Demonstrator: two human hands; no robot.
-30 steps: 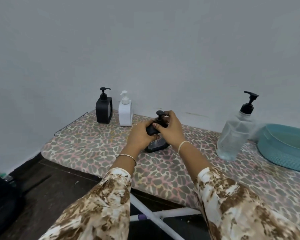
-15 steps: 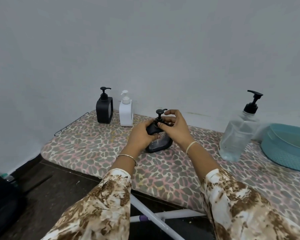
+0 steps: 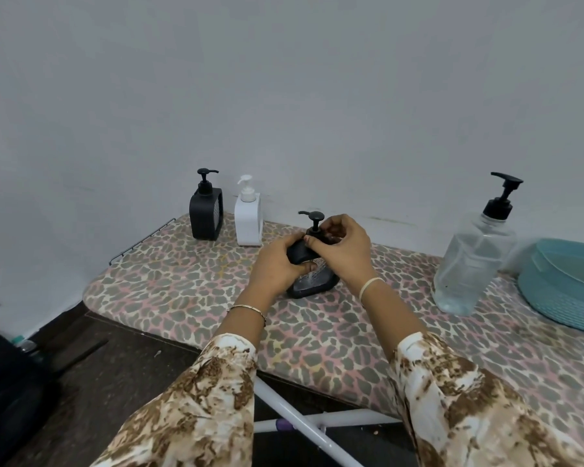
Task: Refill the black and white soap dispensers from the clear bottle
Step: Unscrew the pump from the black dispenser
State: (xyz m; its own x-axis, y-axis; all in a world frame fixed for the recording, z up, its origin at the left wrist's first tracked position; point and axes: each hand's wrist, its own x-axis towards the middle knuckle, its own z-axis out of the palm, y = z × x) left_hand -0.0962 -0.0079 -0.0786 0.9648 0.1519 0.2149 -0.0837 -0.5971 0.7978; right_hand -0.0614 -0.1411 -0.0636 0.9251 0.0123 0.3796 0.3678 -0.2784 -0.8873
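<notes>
1. Leopard-print fabric is covering the ironing board, whose far edge is running along the grey wall. Its rounded left end is finishing just beside a wire rack, and its near edge is running across below the wrists.
2. Bare cover is lying open between the hands and the left end, and again between the hands and the clear bottle.
3. An upright black dispenser and a white dispenser are standing side by side at the back left, close to the wall. The clear bottle, with a black pump, is standing at the right, well apart from the hands. A teal basket is sitting just beyond it.
4. White legs are crossing under the board above a dark floor, and a black bag is lying at the lower left.
5. The held black dispenser is sitting mid-board with its base on the cover. It is tilting, with its long axis leaning up and away towards the wall. Its pump head is sticking up above the fingers, nozzle pointing left.
6. The left hand is wrapping curled fingers round the upper body of the held black dispenser.
7. The right hand is pinching the collar below the pump head, with its fingers bent.
</notes>
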